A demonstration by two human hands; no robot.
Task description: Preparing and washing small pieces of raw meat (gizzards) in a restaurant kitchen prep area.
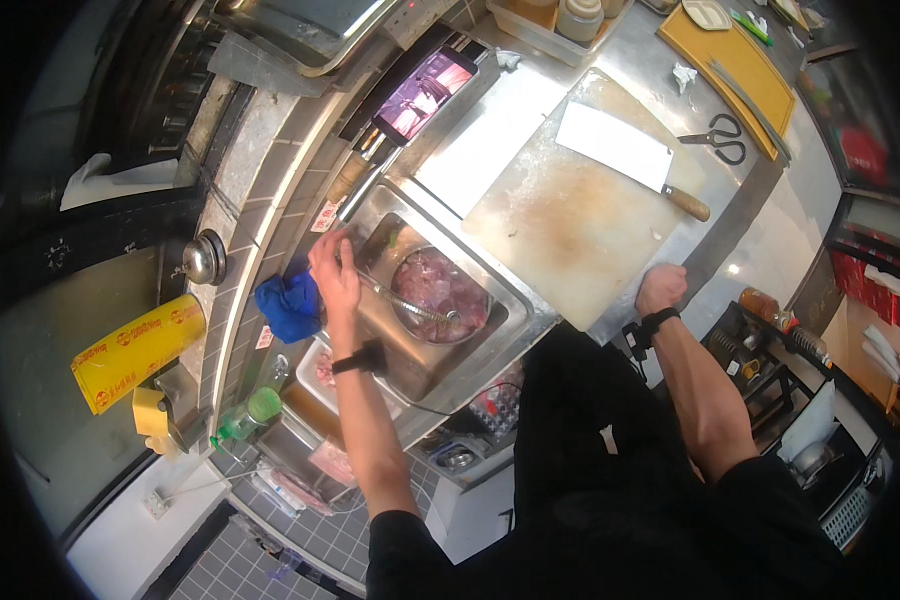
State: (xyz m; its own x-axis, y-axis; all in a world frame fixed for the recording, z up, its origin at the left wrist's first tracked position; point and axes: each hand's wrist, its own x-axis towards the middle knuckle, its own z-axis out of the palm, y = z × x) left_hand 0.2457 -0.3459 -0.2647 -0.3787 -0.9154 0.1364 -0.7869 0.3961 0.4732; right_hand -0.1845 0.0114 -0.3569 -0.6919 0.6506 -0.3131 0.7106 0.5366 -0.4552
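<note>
My left hand (335, 274) is at the wall side of a steel sink (412, 375), over the base of the tap; whether its fingers grip the handle cannot be told. From there a flexible metal spout (411, 305) reaches over a round bowl of raw meat pieces (439, 289) in the sink. My right hand (661, 289), closed in a fist, rests on the counter's front edge, right of a large cutting board (562, 217). On the board lies a cleaver (615, 146) with a wooden handle. Black scissors (720, 140) lie beyond it.
A phone (425, 95) with a lit screen leans behind the counter. A blue cloth (289, 304) and a white tub of meat (319, 371) are left of the sink. A yellow board (727, 71) and a bin of jars (547, 22) stand at the back. Beside the wall is a green bottle (259, 409).
</note>
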